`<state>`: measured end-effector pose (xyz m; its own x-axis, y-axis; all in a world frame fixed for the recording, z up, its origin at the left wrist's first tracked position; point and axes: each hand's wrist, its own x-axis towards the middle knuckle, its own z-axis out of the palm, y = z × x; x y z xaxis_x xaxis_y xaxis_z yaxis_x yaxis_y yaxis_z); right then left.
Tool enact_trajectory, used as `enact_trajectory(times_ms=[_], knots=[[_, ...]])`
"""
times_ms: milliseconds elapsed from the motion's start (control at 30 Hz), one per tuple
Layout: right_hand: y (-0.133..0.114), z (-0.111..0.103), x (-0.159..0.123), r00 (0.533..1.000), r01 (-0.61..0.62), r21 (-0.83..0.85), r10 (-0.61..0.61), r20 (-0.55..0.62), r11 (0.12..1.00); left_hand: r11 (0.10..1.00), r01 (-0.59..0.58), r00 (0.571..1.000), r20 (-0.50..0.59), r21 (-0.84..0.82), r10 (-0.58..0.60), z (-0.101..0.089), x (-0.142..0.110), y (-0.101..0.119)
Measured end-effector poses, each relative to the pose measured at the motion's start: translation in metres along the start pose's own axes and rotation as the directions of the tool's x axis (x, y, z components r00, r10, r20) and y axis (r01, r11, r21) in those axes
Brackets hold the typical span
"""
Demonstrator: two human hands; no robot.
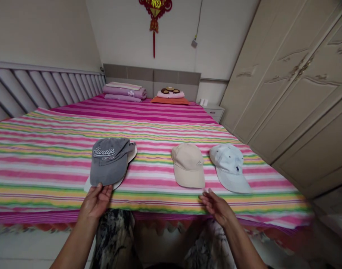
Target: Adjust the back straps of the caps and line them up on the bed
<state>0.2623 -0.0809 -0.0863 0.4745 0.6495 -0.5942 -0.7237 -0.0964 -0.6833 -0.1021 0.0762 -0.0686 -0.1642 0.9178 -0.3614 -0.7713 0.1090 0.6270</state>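
My left hand (96, 201) pinches the front edge of a dark grey baseball cap (109, 168) with "Always" lettering, thumb at the brim. Beneath the grey cap lies a white cap (87, 185), mostly hidden; only parts of its brim and back show. My right hand (215, 206) is open, fingers loosely bent and apart, holding nothing. It hovers just in front of a beige baseball cap (188, 164) with a small dark logo. To the right of that sits a pale blue baseball cap (229, 168) with a small dark emblem.
The caps lie on a bed with a striped sheet (154, 175). Folded purple bedding (124, 92) and a pink and orange pile (171, 98) rest by the headboard (140, 76). A railing (56, 80) runs along the left; a wardrobe (288, 82) stands on the right.
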Motion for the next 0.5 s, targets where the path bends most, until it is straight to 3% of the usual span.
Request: enact_trajectory(times_ms=[133,233,500], knots=[[0.012,0.035,0.017,0.998,-0.048,0.098,0.044,0.041,0.994,1.0,0.014,1.0,0.002,-0.006,-0.014,0.004,-0.003,-0.001],[0.008,0.049,0.03,0.999,-0.043,0.148,0.038,0.035,0.988,0.999,0.022,1.0,0.012,-0.027,-0.022,0.005,-0.006,-0.002],[-0.028,0.043,0.05,0.991,0.066,0.153,-0.083,0.108,0.986,0.999,0.002,0.995,0.101,-0.054,0.004,0.007,-0.012,-0.007]])
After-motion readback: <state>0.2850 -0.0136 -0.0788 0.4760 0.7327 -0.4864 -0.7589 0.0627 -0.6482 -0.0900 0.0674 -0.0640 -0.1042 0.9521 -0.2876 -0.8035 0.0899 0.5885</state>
